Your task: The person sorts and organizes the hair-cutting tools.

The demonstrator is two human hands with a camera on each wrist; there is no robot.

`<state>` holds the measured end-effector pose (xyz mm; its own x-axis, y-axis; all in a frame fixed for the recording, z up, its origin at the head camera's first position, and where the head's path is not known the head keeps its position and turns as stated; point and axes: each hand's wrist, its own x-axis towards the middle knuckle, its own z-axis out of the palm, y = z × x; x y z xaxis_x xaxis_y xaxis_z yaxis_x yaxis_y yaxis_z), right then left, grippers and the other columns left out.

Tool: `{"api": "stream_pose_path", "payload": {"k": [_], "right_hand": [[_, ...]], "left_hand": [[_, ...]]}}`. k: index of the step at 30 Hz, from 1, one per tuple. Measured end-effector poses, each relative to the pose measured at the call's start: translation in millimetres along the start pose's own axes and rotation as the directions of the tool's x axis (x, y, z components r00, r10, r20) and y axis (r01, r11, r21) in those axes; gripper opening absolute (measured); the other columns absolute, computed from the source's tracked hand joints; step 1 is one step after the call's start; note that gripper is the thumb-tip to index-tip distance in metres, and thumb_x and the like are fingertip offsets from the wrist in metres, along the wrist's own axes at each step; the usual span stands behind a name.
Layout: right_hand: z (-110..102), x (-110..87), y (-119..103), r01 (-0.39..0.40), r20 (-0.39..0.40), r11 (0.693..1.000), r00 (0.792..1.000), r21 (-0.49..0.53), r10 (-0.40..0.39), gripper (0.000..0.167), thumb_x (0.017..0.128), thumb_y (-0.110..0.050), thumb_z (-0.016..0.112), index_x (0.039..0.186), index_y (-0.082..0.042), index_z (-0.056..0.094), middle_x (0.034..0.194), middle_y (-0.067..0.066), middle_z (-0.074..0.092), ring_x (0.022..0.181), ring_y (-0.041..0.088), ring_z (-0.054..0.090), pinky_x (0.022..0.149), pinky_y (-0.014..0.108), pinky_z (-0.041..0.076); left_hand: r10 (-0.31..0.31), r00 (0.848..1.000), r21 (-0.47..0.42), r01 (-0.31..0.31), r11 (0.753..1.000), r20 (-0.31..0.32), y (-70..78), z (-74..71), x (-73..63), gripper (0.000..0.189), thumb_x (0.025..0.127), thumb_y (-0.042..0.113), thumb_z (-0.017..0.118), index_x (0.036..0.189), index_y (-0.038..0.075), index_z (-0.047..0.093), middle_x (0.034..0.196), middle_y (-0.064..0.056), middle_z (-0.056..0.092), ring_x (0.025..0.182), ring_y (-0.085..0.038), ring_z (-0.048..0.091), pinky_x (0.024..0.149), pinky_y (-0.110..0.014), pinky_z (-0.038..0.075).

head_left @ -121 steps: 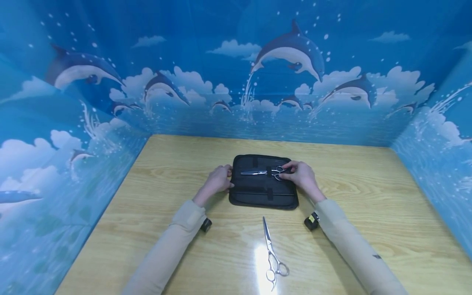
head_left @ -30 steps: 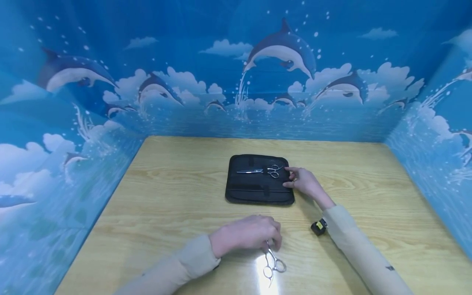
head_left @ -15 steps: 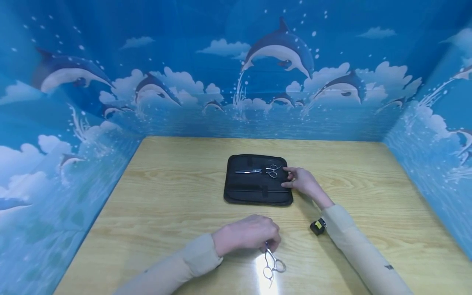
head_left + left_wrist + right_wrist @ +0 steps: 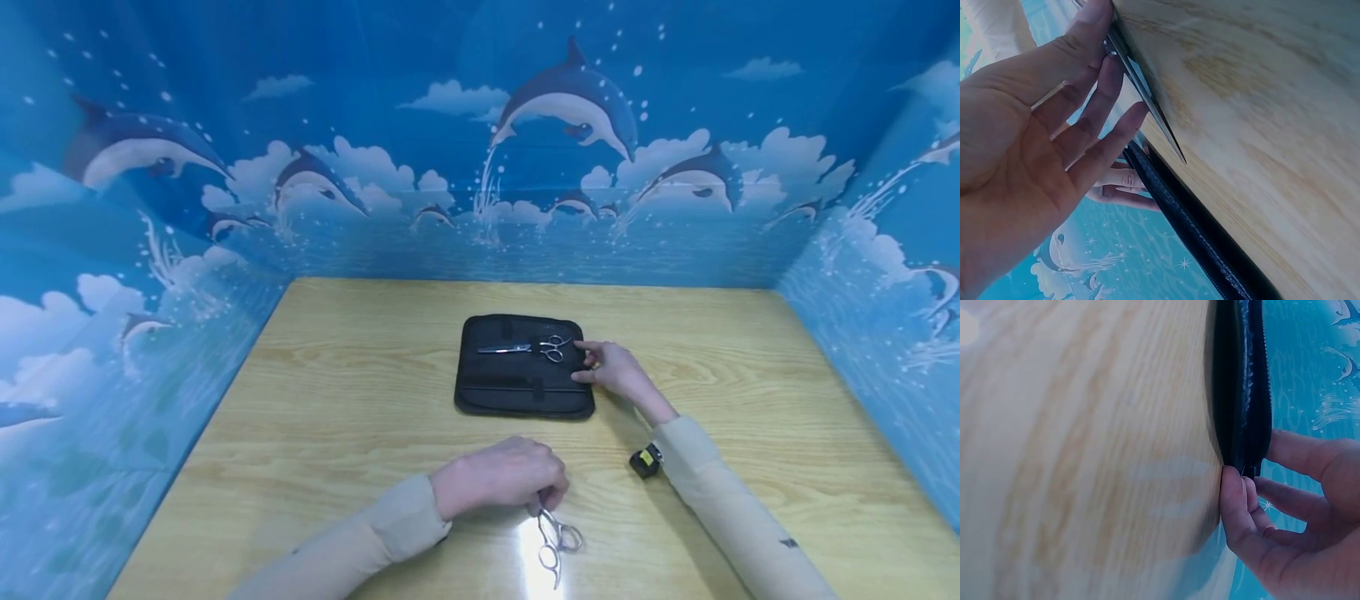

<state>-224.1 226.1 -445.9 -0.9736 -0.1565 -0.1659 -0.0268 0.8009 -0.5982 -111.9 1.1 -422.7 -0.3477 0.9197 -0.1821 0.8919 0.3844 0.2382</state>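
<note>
A wood-grain table (image 4: 360,375) serves as the clock, with you at six. The black case (image 4: 491,368) lies open toward twelve, inner face up; it looks best left flat and square to you. Your left hand (image 4: 517,475) works at the case's six o'clock, apart from it, thumb and fingers clamped on the loose scissors (image 4: 1159,119). Your right hand (image 4: 615,369) pinches the case's edge at three, thumb high and fingertips low; a light hold there should stop a slide without bending the corner.

The loose pair's handles trail toward six while the tips show past your fingers in the left wrist view; whether the rings touch the wood, you cannot tell. Good handling here means gripping the blades by their flats, fingertips off the edges, tips turned away from your right hand.

Inside the case, a second pair of scissors (image 4: 516,348) lies rings toward three, blades toward nine, a narrow band seemingly holding it. Nearer six, a small strap (image 4: 537,388) crosses what looks like a pocket, its contents hidden.
</note>
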Motion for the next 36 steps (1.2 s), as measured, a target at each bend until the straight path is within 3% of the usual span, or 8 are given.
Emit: {"api": "stream_pose_path", "payload": {"k": [11,16,22,28,36], "right_hand": [[2.1,-1.4,-0.1,-0.018,0.006,1.000,1.000,0.020,0.018,0.067,0.089,-0.015,0.078,0.147,0.002,0.048,0.101,0.012,0.061,0.080,0.021,0.052,0.076,0.035,0.044],[2.2,-2.4,-0.2,-0.025,0.006,0.999,1.000,0.038,0.025,0.067,0.090,-0.015,0.077,0.147,0.002,0.048,0.101,0.011,0.060,0.077,0.019,0.052,0.074,0.033,0.044],[1.6,-2.9,-0.1,-0.019,-0.001,0.999,1.000,0.031,0.019,0.066,0.090,-0.015,0.077,0.147,0.002,0.048,0.100,0.012,0.061,0.081,0.021,0.054,0.076,0.034,0.045],[2.1,-2.9,0.2,-0.026,-0.007,0.999,1.000,0.048,0.026,0.067,0.089,-0.015,0.078,0.147,0.002,0.048,0.104,0.014,0.062,0.082,0.021,0.054,0.075,0.032,0.046],[1.9,-3.6,1.9,-0.041,-0.015,0.998,0.999,0.057,0.042,0.069,0.088,-0.016,0.078,0.148,0.000,0.047,0.110,0.017,0.063,0.084,0.022,0.057,0.079,0.037,0.050]], "left_hand": [[0.037,0.999,-0.131,-0.037,0.991,0.004,-9.9,2.5,-4.0,0.019,0.077,0.024,0.085,0.081,0.026,0.066,0.075,0.022,0.059,0.069,0.010,0.049,0.066,-0.007,0.038],[0.025,1.000,-0.188,-0.028,0.982,-0.015,-14.7,0.7,-7.5,0.016,0.078,0.026,0.084,0.085,0.026,0.069,0.075,0.023,0.059,0.069,0.010,0.051,0.066,-0.007,0.040],[-0.008,0.994,-0.212,-0.015,0.977,-0.105,-20.4,-2.9,-10.9,0.010,0.085,0.025,0.079,0.094,0.026,0.076,0.085,0.020,0.064,0.075,0.010,0.052,0.071,-0.005,0.041],[-0.094,0.960,-0.339,-0.002,0.941,-0.265,-26.6,-6.7,-14.2,0.012,0.086,0.018,0.079,0.098,0.020,0.076,0.092,0.014,0.070,0.080,0.010,0.057,0.076,-0.005,0.046],[-0.260,0.891,-0.451,0.072,0.890,-0.372,-32.0,-18.2,-20.0,0.009,0.088,0.019,0.078,0.096,0.021,0.075,0.092,0.013,0.071,0.083,0.005,0.061,0.077,-0.012,0.051]]}}
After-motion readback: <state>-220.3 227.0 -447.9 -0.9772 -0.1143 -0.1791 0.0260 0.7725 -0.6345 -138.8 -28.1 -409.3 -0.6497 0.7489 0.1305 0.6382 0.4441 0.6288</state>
